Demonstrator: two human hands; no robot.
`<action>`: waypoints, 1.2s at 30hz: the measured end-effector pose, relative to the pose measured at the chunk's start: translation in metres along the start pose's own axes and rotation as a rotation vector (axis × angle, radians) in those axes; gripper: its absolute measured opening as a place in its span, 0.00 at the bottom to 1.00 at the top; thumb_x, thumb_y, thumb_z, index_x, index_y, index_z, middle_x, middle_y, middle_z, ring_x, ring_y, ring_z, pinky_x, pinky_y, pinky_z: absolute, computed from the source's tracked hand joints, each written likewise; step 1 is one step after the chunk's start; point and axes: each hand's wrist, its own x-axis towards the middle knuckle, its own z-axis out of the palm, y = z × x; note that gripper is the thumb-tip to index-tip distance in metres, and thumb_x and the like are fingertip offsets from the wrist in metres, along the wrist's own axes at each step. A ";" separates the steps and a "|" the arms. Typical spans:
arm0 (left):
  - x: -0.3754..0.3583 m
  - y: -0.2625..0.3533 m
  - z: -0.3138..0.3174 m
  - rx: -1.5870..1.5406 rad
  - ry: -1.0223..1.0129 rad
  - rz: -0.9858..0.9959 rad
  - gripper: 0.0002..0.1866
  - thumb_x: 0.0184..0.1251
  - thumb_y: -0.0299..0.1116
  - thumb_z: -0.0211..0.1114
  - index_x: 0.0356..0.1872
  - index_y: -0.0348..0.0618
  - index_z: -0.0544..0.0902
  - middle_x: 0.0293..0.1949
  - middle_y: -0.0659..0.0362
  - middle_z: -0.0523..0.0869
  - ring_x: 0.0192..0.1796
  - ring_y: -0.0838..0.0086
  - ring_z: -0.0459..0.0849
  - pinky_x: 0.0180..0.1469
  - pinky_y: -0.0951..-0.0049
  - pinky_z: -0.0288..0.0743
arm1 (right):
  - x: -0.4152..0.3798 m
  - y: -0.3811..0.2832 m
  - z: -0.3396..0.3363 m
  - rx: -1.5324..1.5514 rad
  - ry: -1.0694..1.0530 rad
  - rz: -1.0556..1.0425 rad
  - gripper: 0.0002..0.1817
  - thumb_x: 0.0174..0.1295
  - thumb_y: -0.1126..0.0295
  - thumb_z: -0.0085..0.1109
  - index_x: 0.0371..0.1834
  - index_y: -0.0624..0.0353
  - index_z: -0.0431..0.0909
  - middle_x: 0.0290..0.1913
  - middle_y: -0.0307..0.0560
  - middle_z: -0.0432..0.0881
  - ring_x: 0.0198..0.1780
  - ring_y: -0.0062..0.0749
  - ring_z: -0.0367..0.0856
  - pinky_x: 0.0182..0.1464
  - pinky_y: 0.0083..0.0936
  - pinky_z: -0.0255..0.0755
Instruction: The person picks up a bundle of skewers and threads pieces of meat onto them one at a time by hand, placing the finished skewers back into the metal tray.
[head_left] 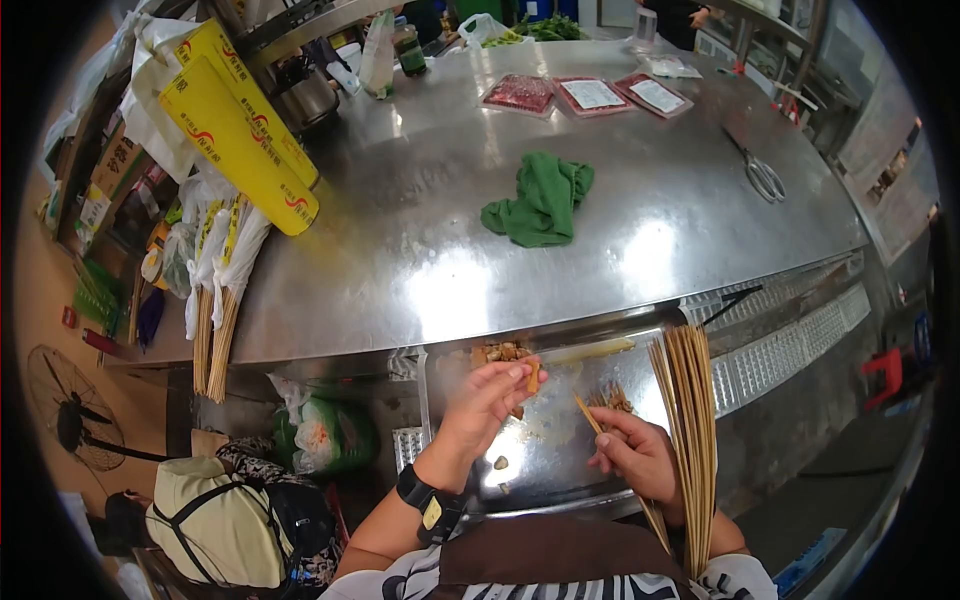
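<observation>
Over a metal tray (pixel 645 385), my left hand (pixel 480 408) pinches a small orange-brown food piece (pixel 533 378) between thumb and fingertips. My right hand (pixel 642 462) grips a thin wooden skewer (pixel 588 412), its tip pointing up and left, apart from the piece. A thick bundle of wooden skewers (pixel 688 420) leans along the tray's right side, by my right wrist. Brown food pieces (pixel 505 352) lie at the tray's far left. Beyond my right hand sits a cluster of brown pieces, some apparently skewered (pixel 612 398). The lower end of the held skewer is partly hidden.
A steel table (pixel 400 250) stands ahead, bearing a green cloth (pixel 540 200), scissors (pixel 762 175) and red packaged trays (pixel 590 95). Yellow rolls (pixel 240 140) and wrapped skewers (pixel 225 290) are at left. A person (pixel 220 520) is low at left, near a green bin (pixel 335 435).
</observation>
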 end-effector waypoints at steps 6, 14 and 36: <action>-0.001 -0.009 0.009 0.084 0.127 0.035 0.09 0.62 0.19 0.56 0.43 0.32 0.77 0.51 0.48 0.77 0.52 0.63 0.78 0.55 0.68 0.74 | -0.001 0.002 0.004 -0.001 0.033 -0.061 0.20 0.65 0.74 0.47 0.60 0.67 0.64 0.23 0.34 0.71 0.24 0.14 0.69 0.40 0.22 0.75; 0.005 -0.020 0.014 0.012 0.090 -0.034 0.07 0.63 0.22 0.57 0.41 0.35 0.77 0.48 0.51 0.79 0.52 0.64 0.79 0.56 0.68 0.73 | -0.001 -0.002 0.004 0.007 -0.016 -0.028 0.21 0.66 0.73 0.47 0.62 0.65 0.64 0.24 0.34 0.71 0.28 0.15 0.70 0.43 0.21 0.74; 0.007 -0.036 0.021 0.190 0.165 -0.059 0.09 0.65 0.32 0.59 0.40 0.37 0.78 0.33 0.59 0.81 0.35 0.76 0.81 0.42 0.73 0.79 | 0.004 0.000 0.003 -0.100 -0.015 -0.039 0.20 0.65 0.72 0.49 0.61 0.63 0.67 0.22 0.34 0.72 0.27 0.14 0.71 0.38 0.17 0.73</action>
